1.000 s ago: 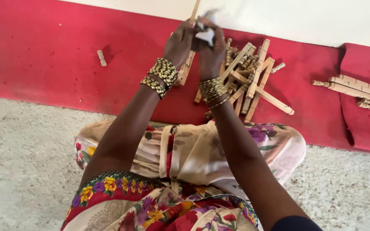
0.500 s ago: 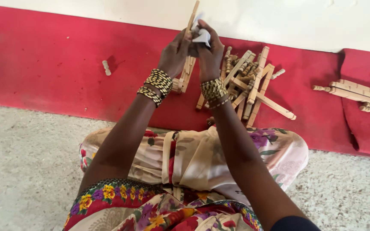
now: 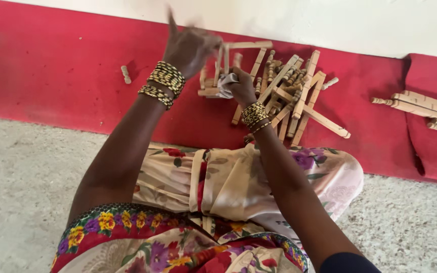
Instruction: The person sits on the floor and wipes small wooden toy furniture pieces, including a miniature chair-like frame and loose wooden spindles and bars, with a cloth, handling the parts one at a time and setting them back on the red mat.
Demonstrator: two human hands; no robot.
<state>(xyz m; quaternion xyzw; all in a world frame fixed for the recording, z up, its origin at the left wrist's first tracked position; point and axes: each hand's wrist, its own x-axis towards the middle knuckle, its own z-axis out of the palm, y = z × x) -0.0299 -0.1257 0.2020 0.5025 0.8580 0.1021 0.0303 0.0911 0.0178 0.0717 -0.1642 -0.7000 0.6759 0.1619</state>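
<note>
1. My left hand point(image 3: 188, 48) is up in front of me, to the left of my right hand point(image 3: 243, 86).
2. My right hand has a small cloth point(image 3: 226, 85) in it, touching a wooden frame point(image 3: 228, 65).
3. A pile of wooden sticks point(image 3: 294, 93) lies on the floor just right of my right hand.
4. More wooden pieces point(image 3: 421, 108) lie far to the right.
5. A little peg point(image 3: 125, 74) lies alone on the left.
6. The wall point(image 3: 330, 20) is behind it all.

The left hand point(image 3: 188, 48) is motion-blurred at the fingers, and the right hand point(image 3: 242, 87) hides most of the white cloth point(image 3: 226, 85).
</note>
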